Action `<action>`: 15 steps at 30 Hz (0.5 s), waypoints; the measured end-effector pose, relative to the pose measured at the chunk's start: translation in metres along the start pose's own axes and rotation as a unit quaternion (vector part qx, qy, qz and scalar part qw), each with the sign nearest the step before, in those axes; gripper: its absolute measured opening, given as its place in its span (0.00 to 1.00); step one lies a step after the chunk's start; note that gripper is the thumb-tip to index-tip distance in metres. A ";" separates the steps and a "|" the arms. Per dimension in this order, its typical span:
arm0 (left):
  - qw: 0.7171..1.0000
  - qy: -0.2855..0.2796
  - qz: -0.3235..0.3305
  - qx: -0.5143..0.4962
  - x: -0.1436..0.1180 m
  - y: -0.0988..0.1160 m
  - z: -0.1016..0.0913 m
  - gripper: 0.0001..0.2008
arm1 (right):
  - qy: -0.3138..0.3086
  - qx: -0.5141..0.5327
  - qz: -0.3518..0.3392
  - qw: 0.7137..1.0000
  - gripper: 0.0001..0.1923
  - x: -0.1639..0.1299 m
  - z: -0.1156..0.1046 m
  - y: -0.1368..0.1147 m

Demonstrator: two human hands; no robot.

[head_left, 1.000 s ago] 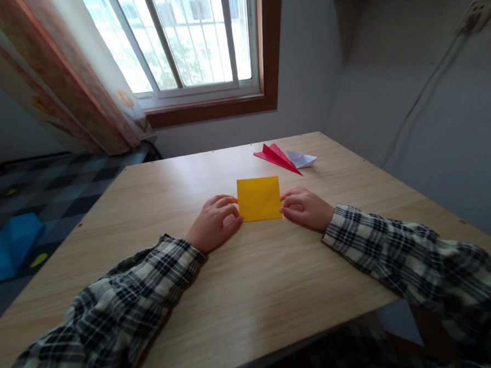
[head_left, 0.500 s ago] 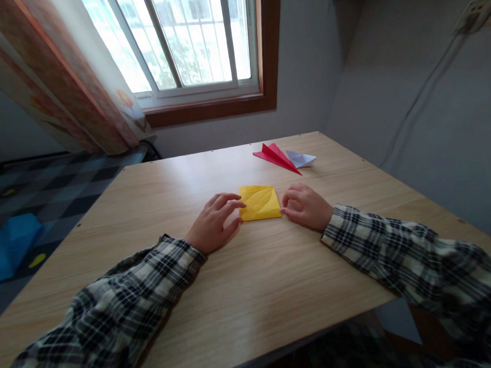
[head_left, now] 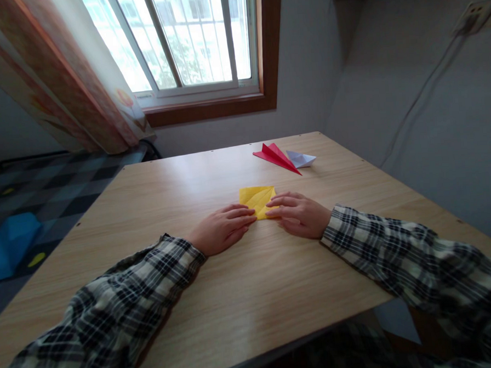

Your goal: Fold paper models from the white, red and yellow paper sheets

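A creased square of folded yellow paper lies flat on the table, between and partly under my hands. My left hand rests on its near left corner with fingers stretched out and close together, pressing on the paper. Over the right edge lies my right hand, its fingers extended across the paper and a little apart, the thumb lower down near the close edge. Neither hand is wrapped round the sheet. My fingers hide the near corners of the paper.
Farther back on the wooden table sit a red paper plane and a white paper boat, touching or nearly so. Blue folded paper lies on checked cloth at the left. A window is behind the table.
Both hands have moved inward onto the yellow paper. My left fingers have straightened and flattened on its near left corner; my right hand has uncurled and spread over the right side.
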State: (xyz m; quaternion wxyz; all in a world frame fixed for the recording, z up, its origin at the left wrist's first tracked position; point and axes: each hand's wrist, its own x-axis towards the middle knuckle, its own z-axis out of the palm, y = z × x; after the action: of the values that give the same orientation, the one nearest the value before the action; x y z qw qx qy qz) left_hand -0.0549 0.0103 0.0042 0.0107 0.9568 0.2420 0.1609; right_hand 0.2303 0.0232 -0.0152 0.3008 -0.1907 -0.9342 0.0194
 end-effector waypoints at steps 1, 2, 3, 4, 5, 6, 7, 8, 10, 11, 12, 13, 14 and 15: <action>1.000 0.000 -0.001 0.000 0.000 0.000 0.001 0.18 | -0.012 0.002 -0.009 1.000 0.16 0.000 0.001 0.001; 1.000 0.000 -0.001 -0.001 0.000 -0.001 0.001 0.18 | -0.024 0.002 -0.016 1.000 0.17 -0.001 0.001 0.001; 1.000 -0.001 -0.001 0.000 0.000 -0.001 0.001 0.18 | -0.037 0.001 -0.021 0.999 0.18 -0.001 0.002 0.001; 1.000 -0.002 -0.001 0.000 0.000 -0.001 0.001 0.18 | -0.049 0.000 -0.024 0.999 0.18 -0.002 0.002 0.002; 1.000 -0.003 -0.001 0.000 0.000 -0.001 0.001 0.18 | -0.060 -0.002 -0.025 0.998 0.19 -0.002 0.002 0.001; 1.000 -0.004 -0.001 0.000 0.000 -0.001 0.001 0.18 | -0.070 -0.002 -0.024 0.997 0.19 -0.002 0.002 0.001; 1.000 -0.004 -0.002 0.000 0.000 -0.002 0.001 0.18 | -0.079 -0.002 -0.021 0.997 0.20 -0.002 0.002 0.001; 1.000 -0.005 -0.002 0.001 0.000 -0.002 0.001 0.18 | -0.087 -0.001 -0.017 0.996 0.20 -0.002 0.001 0.000; 1.000 -0.007 -0.003 0.003 0.000 -0.002 0.001 0.18 | -0.105 -0.002 -0.004 0.994 0.21 -0.002 0.001 0.000; 1.000 -0.008 -0.004 0.004 0.000 -0.002 0.001 0.18 | -0.114 -0.003 0.004 0.993 0.22 -0.002 0.001 0.000; 1.000 -0.009 -0.004 0.006 0.000 -0.001 0.001 0.18 | -0.123 -0.005 0.010 0.992 0.22 -0.002 0.001 0.000; 1.000 -0.009 -0.004 0.007 0.000 -0.001 0.001 0.18 | -0.130 -0.005 0.015 0.991 0.22 -0.002 0.001 0.000; 1.000 -0.009 -0.005 0.007 0.000 -0.001 0.001 0.18 | -0.136 -0.006 0.018 0.990 0.22 -0.002 0.001 0.000; 1.000 -0.009 -0.005 0.007 0.000 -0.001 0.001 0.18 | -0.140 -0.005 0.019 0.990 0.23 -0.002 0.001 0.000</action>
State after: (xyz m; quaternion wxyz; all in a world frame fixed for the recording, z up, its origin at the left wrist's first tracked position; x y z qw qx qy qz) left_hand -0.0546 0.0111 0.0036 0.0070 0.9571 0.2478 0.1501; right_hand 0.2313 0.0228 -0.0165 0.1655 -0.2054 -0.9634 0.0465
